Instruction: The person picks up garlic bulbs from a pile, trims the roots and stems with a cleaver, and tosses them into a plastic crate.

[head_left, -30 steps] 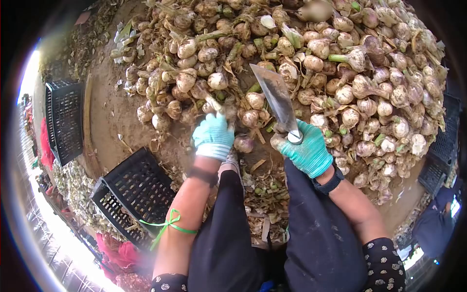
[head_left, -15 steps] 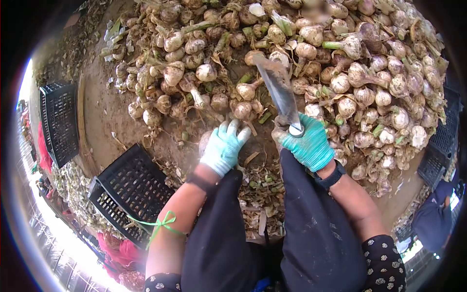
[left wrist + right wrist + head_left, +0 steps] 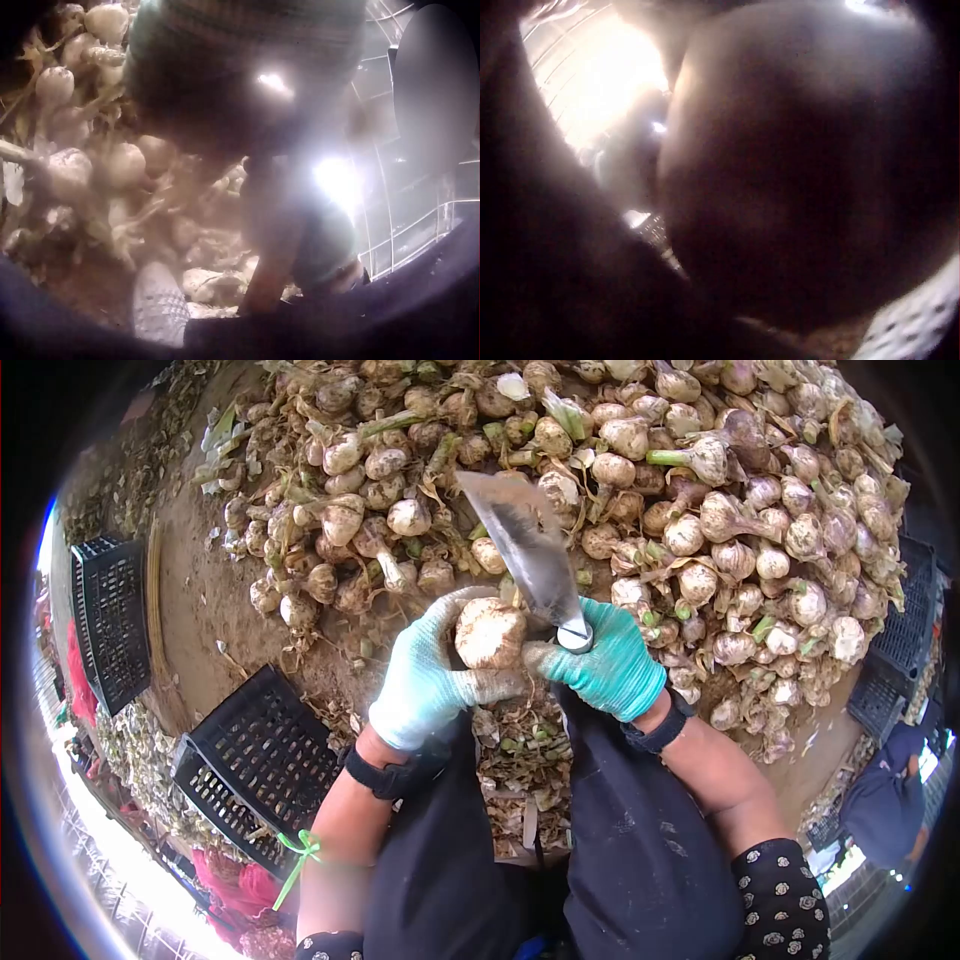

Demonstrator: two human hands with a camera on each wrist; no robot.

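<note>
In the head view my gloved left hand (image 3: 425, 675) grips a garlic bulb (image 3: 490, 633), with fingers and thumb round its sides and the broad face turned up. My gloved right hand (image 3: 610, 660) holds a broad knife (image 3: 530, 555) by its handle, the blade pointing up and to the left. The blade's lower part overlaps the area just right of the bulb, and the right thumb lies close to it. In the left wrist view the glove (image 3: 244, 67) fills the top and hides the bulb. The right wrist view is mostly dark.
A large heap of garlic (image 3: 740, 530) spreads ahead and to the right. On the left stand two black plastic crates (image 3: 265, 745). Trimmed stems and skins (image 3: 525, 760) lie between my legs. More crates (image 3: 905, 610) and another person (image 3: 885, 800) are at the right edge.
My left hand drew back from the heap, turned over and came up with a garlic bulb beside the knife. The right hand shifted slightly left, still holding the knife.
</note>
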